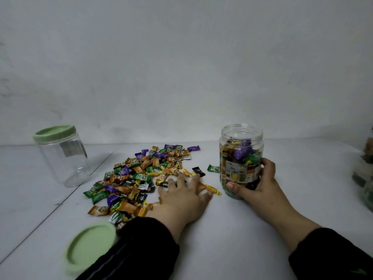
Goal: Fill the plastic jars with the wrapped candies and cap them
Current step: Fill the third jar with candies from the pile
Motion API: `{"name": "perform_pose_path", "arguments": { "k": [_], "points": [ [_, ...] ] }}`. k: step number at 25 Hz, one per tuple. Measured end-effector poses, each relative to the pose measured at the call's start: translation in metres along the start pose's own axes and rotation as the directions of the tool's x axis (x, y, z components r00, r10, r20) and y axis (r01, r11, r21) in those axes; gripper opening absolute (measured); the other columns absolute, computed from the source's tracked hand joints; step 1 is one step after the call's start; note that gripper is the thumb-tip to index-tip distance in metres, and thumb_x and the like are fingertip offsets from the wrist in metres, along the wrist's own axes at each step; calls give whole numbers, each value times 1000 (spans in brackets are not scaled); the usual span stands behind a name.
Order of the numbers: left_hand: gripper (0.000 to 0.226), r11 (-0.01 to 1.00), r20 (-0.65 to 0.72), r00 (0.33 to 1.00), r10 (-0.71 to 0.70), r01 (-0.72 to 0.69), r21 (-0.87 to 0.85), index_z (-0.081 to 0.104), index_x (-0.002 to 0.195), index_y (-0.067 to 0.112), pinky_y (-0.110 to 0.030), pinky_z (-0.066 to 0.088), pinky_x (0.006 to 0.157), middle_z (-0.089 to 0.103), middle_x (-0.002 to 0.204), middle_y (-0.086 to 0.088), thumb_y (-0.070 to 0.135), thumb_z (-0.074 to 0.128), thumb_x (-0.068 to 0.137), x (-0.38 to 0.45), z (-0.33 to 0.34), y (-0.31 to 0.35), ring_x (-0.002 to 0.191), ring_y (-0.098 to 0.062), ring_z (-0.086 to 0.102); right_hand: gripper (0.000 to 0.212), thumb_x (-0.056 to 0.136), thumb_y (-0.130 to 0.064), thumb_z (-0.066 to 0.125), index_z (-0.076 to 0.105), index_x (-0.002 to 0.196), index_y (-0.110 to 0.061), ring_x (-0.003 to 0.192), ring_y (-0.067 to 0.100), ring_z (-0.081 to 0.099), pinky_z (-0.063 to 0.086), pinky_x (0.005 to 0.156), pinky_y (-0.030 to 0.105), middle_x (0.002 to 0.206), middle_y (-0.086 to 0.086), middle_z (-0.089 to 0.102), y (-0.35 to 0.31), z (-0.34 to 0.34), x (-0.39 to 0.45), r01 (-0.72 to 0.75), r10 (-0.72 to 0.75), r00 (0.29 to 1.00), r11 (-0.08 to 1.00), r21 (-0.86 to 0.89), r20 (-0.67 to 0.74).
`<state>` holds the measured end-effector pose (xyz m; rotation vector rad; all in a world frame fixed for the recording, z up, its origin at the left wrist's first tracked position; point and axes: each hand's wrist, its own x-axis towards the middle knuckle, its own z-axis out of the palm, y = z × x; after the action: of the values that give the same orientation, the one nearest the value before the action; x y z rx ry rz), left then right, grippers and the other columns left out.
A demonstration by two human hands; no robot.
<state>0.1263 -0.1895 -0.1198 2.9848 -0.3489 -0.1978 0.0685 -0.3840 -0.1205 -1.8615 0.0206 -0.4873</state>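
Fingers of left hand (181, 196) spread loosely over candies (139, 174); right hand (260, 182), at 3 o'clock, grasps open jar (241, 156).

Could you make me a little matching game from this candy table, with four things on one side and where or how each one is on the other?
Things:
1. open jar
2. capped jar
3. loose green lid
4. left hand

States or places:
A. lies flat on the table near the left sleeve
B. stands empty at the far left
C. reaches into the pile of wrapped candies
D. nearly full, gripped by the right hand

Pairs: 1-D, 2-B, 3-A, 4-C
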Motion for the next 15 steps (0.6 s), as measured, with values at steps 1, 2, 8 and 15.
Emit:
{"name": "perform_pose_path", "arguments": {
  "k": [1, 2, 8, 15],
  "points": [
    [60, 999, -74, 997, 38, -40, -21, 22, 148, 44, -62, 14, 113, 16, 160, -9, 69, 27, 94, 4, 1, -1, 146, -37, 15, 84, 72, -23, 87, 24, 127, -32, 101, -12, 55, 46, 71, 2, 116, -22, 54, 0, 1, 0, 0, 0, 1000, 1000, 2, -4],
    [53, 996, -146, 987, 73, -79, -32, 31, 142, 42, -57, 21, 112, 28, 153, -10, 65, 30, 95, 9, 3, -2, 141, -33, 24, 83, 72, -21, 86, 24, 127, -31, 100, -13, 54, 45, 70, 0, 115, -22, 54, 0, 1, 0, -2, 2, 1000, 1000, 3, -4],
    [40, 989, -331, 934, 134, -147, -14, 55, 120, 19, -37, 43, 84, 56, 117, -6, 51, 41, 99, 32, -4, -8, 111, -27, 54, 84, 73, -24, 86, 22, 127, -33, 100, -14, 51, 43, 67, -2, 114, -25, 51, 0, 2, -1, -12, 12, 1000, 1000, -20, -1],
    [34, 800, -526, 842, -123, -230, -554, 52, 76, 17, -28, 33, 51, 52, 65, 5, 46, 57, 95, 26, -34, -10, 65, -20, 53, 86, 70, -29, 87, 24, 127, -37, 101, -14, 56, 46, 71, 1, 118, -24, 54, -3, 5, -2, -8, 8, 1000, 1000, -4, 14]
  ]
}}
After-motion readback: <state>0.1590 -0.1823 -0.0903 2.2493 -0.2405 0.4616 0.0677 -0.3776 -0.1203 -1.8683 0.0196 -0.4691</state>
